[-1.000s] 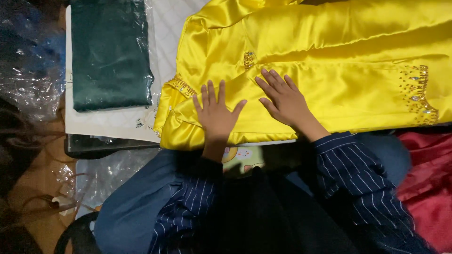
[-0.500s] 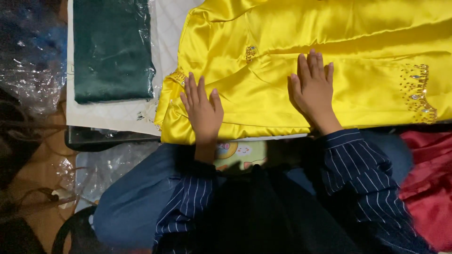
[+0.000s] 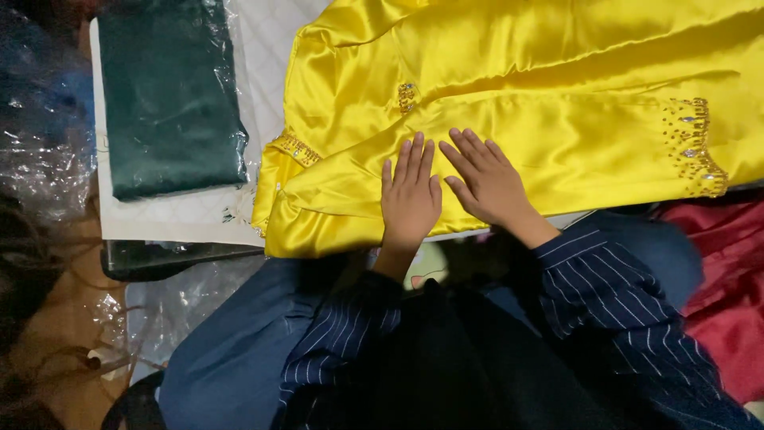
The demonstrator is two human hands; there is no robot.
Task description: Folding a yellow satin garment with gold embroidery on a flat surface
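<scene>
Yellow satin garment [image 3: 541,103] lies spread across the white quilted work surface [image 3: 179,215], its near edge hanging just over the person's lap. Closest to me are the person's knees in blue trousers [image 3: 239,350] and the dark pinstriped sleeves [image 3: 613,295] reaching forward from them. Both hands lie flat on the near fold of the cloth, side by side and almost touching: the left hand [image 3: 410,199] with its fingers straight and close together, the right hand [image 3: 485,179] with its fingers spread a little wider and angled to the left. Neither grips anything; the palms simply press on the fabric.

The satin is smooth and glossy, catching light along soft creases. A folded sleeve with a gold beaded cuff [image 3: 296,147] sits at its left end, a small beaded patch [image 3: 407,96] lies just beyond the hands, and a broader band of gold beading [image 3: 694,143] marks the right side.

To the right of the lap, red shiny cloth [image 3: 728,295] is bunched. Left of the garment, farther back on the surface, rests a folded dark green fabric in a clear plastic bag [image 3: 171,95]. Crumpled clear plastic wrap [image 3: 44,151] lies beyond the surface's left edge, over a brownish floor [image 3: 48,334].
</scene>
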